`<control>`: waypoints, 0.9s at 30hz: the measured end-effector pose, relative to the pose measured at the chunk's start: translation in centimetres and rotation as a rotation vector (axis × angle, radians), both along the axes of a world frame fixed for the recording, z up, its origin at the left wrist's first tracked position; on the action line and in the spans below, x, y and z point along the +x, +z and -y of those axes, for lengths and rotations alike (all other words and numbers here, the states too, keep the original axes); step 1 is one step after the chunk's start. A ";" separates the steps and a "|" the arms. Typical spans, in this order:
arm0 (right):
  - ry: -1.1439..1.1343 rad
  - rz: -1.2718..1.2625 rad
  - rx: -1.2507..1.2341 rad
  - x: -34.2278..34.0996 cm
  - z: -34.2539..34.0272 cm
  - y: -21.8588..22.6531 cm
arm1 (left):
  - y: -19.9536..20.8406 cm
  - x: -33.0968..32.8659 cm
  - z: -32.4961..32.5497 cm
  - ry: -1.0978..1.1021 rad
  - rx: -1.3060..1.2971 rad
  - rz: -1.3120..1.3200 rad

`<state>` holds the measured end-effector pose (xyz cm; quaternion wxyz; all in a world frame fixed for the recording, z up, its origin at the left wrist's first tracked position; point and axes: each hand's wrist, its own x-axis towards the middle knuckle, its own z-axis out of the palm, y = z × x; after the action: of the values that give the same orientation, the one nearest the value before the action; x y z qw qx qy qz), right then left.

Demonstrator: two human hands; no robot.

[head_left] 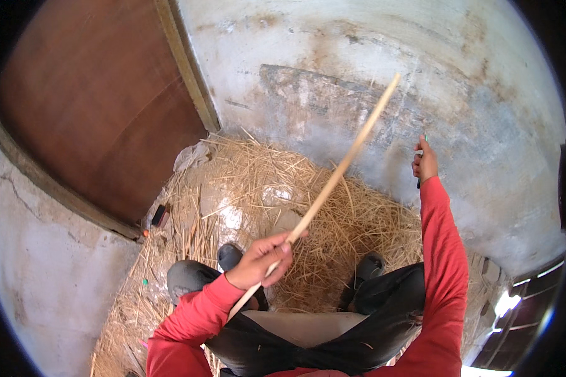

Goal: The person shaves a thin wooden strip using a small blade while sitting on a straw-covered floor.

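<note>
My left hand (264, 259) is closed around a long, pale wooden stick (349, 157), gripping it toward its lower end. The stick slants up and to the right, its far end raised in front of the wall, while its lower end passes under my left forearm. Stretched forward at the right, my right hand (426, 164) is closed on a small object, apart from the stick. Only a dark bit below the fingers and a green bit above them show, so its kind is hidden.
Straw and shavings (371, 217) cover the floor around my shoes. A stained pale wall (471, 125) rises ahead and right; a brown door (100, 107) is at the left. Beside it lies a small dark object (160, 216). I sit on a pale seat (308, 327).
</note>
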<state>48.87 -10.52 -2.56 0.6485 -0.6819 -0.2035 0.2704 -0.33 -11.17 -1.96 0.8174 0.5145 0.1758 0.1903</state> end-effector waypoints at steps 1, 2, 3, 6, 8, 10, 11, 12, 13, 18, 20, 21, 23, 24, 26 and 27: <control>0.059 0.037 0.037 -1.4 0.4 1.1 | 0.2 0.4 -0.3 0.026 0.016 0.006; 0.118 0.071 0.080 -3.1 0.5 2.1 | 0.6 0.7 -0.5 0.058 0.016 0.014; 0.182 0.105 0.083 -5.2 0.4 3.0 | 1.0 0.9 -0.6 0.091 0.018 0.015; 0.389 0.155 0.097 -12.0 0.1 5.1 | 1.6 1.0 -1.1 0.169 0.100 -0.004; 0.531 0.547 0.278 -14.1 -0.6 4.3 | 1.6 1.8 -1.3 0.208 0.162 0.003; 0.582 0.880 0.443 -15.7 -1.3 2.0 | 1.2 2.6 -1.5 0.253 0.149 0.018; 0.657 0.838 0.332 -18.2 -0.8 2.7 | 1.1 2.7 -1.4 0.295 0.121 0.008; 0.725 0.808 0.215 -20.5 -0.1 3.8 | 1.0 2.7 -1.5 0.333 0.096 0.003; 0.856 0.803 -0.012 -22.5 1.1 6.1 | 0.8 2.6 -1.6 0.346 0.077 0.018; 1.019 0.895 -0.097 -26.3 2.8 4.4 | -1.0 3.2 -2.1 0.355 0.043 0.046; 1.017 0.906 -0.077 -26.5 2.9 3.8 | -1.2 2.9 -2.0 0.342 0.046 0.001; 1.013 0.932 -0.064 -26.5 2.7 3.2 | -1.2 2.6 -2.0 0.336 0.047 -0.022; 1.004 0.978 -0.066 -26.6 2.4 2.3 | -1.6 2.1 -2.1 0.348 0.075 -0.058; 0.999 0.996 -0.081 -26.8 2.2 2.0 | -1.8 1.8 -2.2 0.354 0.089 -0.076; 0.971 1.046 -0.097 -26.9 1.8 1.2 | -1.9 1.5 -2.3 0.360 0.103 -0.094; 0.951 1.077 -0.099 -26.9 1.6 0.8 | -2.0 1.3 -2.2 0.360 0.105 -0.096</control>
<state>22.00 -12.15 -1.76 0.2388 -0.5867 -0.7573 0.1587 0.98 -8.92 -3.92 0.7329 0.5251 0.2938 0.3174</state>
